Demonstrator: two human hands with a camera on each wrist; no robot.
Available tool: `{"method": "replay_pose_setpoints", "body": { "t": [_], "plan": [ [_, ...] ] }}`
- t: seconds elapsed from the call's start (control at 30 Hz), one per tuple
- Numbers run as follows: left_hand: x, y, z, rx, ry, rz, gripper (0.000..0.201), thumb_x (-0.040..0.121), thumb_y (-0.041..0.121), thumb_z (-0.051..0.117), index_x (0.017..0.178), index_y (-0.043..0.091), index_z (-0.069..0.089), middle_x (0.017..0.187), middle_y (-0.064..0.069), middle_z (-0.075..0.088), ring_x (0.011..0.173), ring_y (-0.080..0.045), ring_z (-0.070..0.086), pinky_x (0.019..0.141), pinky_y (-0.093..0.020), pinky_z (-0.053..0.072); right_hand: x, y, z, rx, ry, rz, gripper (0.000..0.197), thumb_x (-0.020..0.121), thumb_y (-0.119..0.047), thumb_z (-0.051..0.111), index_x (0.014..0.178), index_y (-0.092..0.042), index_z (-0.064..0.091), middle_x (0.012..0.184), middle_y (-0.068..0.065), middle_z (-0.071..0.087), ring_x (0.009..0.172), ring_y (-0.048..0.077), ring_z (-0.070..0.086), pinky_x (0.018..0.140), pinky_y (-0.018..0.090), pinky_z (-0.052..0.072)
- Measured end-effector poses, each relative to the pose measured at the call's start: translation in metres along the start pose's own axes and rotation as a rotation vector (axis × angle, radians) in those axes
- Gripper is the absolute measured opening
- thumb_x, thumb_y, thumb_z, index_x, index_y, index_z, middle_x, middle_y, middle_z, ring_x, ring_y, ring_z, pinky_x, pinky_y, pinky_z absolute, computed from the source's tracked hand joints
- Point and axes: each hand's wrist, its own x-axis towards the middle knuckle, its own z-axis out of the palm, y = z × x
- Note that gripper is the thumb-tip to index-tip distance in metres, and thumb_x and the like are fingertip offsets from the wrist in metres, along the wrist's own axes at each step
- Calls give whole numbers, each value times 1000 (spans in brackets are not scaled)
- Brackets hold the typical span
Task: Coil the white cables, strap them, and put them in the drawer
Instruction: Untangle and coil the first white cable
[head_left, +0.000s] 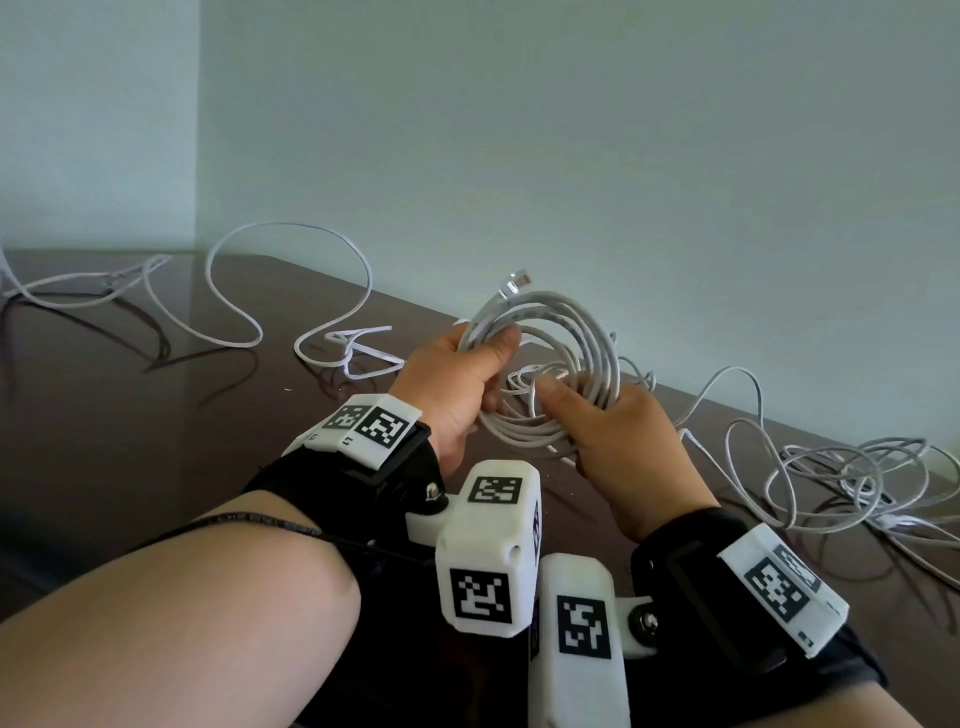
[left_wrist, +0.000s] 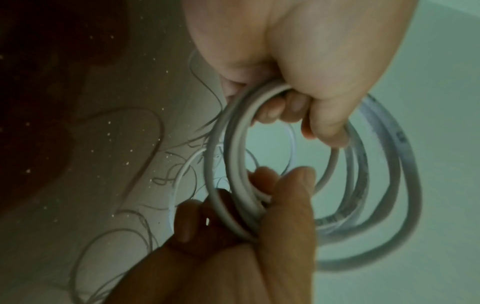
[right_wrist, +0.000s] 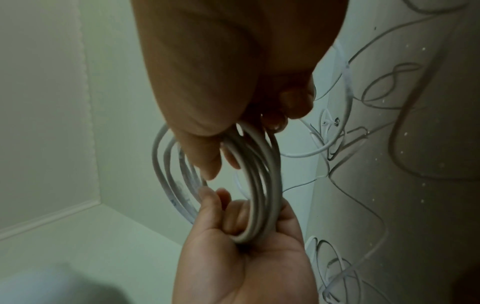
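A coiled white cable (head_left: 597, 332) of several loops is held upright above the dark table, its clear plug (head_left: 519, 280) sticking up at the top. My left hand (head_left: 483, 358) grips the coil's upper left side, thumb pressed over the loops. My right hand (head_left: 587, 415) grips the lower right side, thumb reaching into the middle, where a thin white strand (head_left: 540, 371) crosses. In the left wrist view the left hand (left_wrist: 298, 107) wraps the coil (left_wrist: 233, 154) from above and the right hand (left_wrist: 272, 205) from below. The right wrist view shows the right hand (right_wrist: 233, 144) and left hand (right_wrist: 246, 236) holding the coil (right_wrist: 265, 185). No drawer is in view.
A loose white cable (head_left: 291, 312) snakes over the left part of the glossy brown table (head_left: 130, 415). A tangled heap of white cable (head_left: 831, 478) lies at the right. A pale green wall runs along the table's far edge.
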Motion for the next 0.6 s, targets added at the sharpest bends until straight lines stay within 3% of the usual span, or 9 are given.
{"method": "replay_pose_setpoints", "body": {
  "t": [0.13,0.23,0.3,0.37,0.4,0.5,0.6],
  "plan": [
    [0,-1,-3,192,48,105,13,85,28,67,75,21,63,42,13,47,47,-13,40,61,-31,36,-1,-5,-1,148,-4,-19,18,77,-33,72,86,-19,66,71,0,63,62,13,55,59,28,42],
    [-4,0,-1,380,15,170,21,86,33,63,82,12,65,54,3,49,54,-20,42,62,-36,38,-1,-6,-3,161,48,-35,42,65,-41,69,104,-29,57,88,-6,68,73,9,65,70,30,50],
    [-6,1,-1,479,-22,198,26,89,31,59,88,5,63,60,-3,46,57,-19,40,60,-35,38,-3,-11,-7,53,94,-102,54,70,-39,73,115,-38,43,94,-9,62,72,0,62,72,24,49],
    [-7,2,-1,515,-70,210,25,91,30,57,79,8,58,55,2,41,52,-17,37,58,-33,35,-4,-13,-12,-75,130,-212,68,74,-29,74,122,-48,30,101,-12,54,79,-1,56,74,19,44],
    [-7,2,-1,537,-81,218,26,92,30,56,72,13,55,53,5,40,50,-15,36,56,-30,33,-4,-14,-14,-148,136,-270,74,74,-27,74,124,-51,26,107,-13,51,90,4,52,79,19,41],
    [-8,2,0,622,-114,240,26,92,29,57,67,26,52,52,8,44,46,-4,40,52,-20,32,-4,-13,-17,-416,80,-432,78,72,-28,74,130,-51,26,122,-16,41,112,11,37,96,23,30],
    [-9,2,0,683,-181,255,22,91,27,59,71,29,53,56,11,49,47,0,44,50,-16,30,0,-9,-14,-544,39,-434,61,74,-22,71,129,-36,49,115,-14,54,106,10,46,92,18,33]
  ]
}}
